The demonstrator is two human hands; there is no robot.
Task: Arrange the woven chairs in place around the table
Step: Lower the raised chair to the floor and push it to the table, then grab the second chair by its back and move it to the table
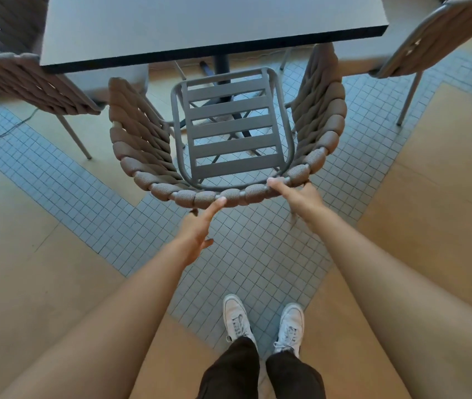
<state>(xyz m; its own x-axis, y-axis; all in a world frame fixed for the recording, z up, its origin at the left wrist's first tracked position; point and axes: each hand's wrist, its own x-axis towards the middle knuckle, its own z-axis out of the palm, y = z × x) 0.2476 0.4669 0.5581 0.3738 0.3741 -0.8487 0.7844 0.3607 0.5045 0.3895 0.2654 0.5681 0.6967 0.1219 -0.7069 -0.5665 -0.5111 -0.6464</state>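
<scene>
A woven chair [154,180] with a brown rope back and a grey slatted seat [231,128] stands in front of me, its seat partly under the near edge of the dark square table [200,27]. My left hand [197,231] is open, its fingertip touching the top of the backrest near the middle. My right hand [301,197] rests its fingers on the backrest rim to the right, not wrapped around it. Two more woven chairs stand at the table's sides: one at the left [27,79], one at the right [430,38].
The table's black pedestal base [221,67] stands under the top. A thin cable [7,131] runs over the floor at the left. The floor is grey tile and tan panels. My white shoes [263,323] stand just behind the chair.
</scene>
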